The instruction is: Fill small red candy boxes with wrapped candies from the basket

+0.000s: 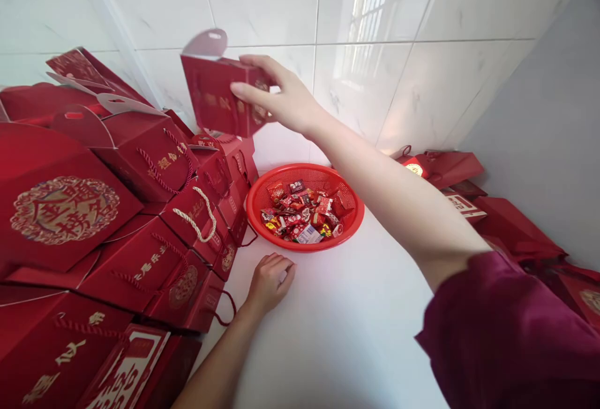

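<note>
My right hand (276, 97) reaches far forward and grips a small red gift box (216, 93) with gold print, its top flap up, held in the air above the pile at the left. My left hand (269, 281) rests on the white tabletop (337, 321) with its fingers curled under, just in front of a red mesh basket (349, 224). The basket holds several wrapped candies (302, 212). I cannot make out anything inside the left hand.
A big stack of red gift boxes with cord handles (154, 209) fills the left side. Flat red boxes and bags (469, 199) lie along the right. A white tiled wall (375, 52) stands close behind.
</note>
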Demonstrator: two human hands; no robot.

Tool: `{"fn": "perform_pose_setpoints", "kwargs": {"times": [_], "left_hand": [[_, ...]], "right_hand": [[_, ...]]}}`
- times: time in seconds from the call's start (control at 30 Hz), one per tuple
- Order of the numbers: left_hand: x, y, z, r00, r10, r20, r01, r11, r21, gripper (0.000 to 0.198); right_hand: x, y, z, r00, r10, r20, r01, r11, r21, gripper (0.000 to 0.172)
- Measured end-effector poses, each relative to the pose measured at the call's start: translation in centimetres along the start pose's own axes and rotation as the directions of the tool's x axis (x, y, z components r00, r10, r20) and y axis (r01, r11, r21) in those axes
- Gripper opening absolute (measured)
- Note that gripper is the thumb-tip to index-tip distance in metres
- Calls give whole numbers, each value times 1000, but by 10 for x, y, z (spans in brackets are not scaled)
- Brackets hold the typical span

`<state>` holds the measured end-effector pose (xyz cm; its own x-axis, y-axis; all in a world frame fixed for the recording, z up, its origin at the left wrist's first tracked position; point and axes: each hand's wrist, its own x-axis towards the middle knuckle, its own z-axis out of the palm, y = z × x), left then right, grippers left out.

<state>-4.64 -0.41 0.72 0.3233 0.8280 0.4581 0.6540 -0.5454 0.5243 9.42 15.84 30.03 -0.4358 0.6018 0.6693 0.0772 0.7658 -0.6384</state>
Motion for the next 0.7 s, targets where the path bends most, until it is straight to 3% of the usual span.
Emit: {"fn": "perform_pose_setpoints", "kwargs": {"times": [0.1,0.2,0.33,0.53,0.7], "left_hand": [[2,-8,-3,998,13,62,-17,998,66,22],[2,-15,-6,998,-28,58,20,991,133,22],[2,-20,-9,996,-85,41,76,980,185,24],[3,-21,-6,989,-143,33,133,971,200,26],[3,-20,-3,986,-141,84,123,974,190,23]], "right_hand": [[47,1,24,997,69,44,-70,997,33,58],[66,-1,49,992,87,91,-84,996,-39,59],[65,7,75,991,46,127,-34,995,-90,59],[57,26,90,978,-31,204,47,996,-74,60],[54,33,96,935,69,348,-45,996,-76,69]]}}
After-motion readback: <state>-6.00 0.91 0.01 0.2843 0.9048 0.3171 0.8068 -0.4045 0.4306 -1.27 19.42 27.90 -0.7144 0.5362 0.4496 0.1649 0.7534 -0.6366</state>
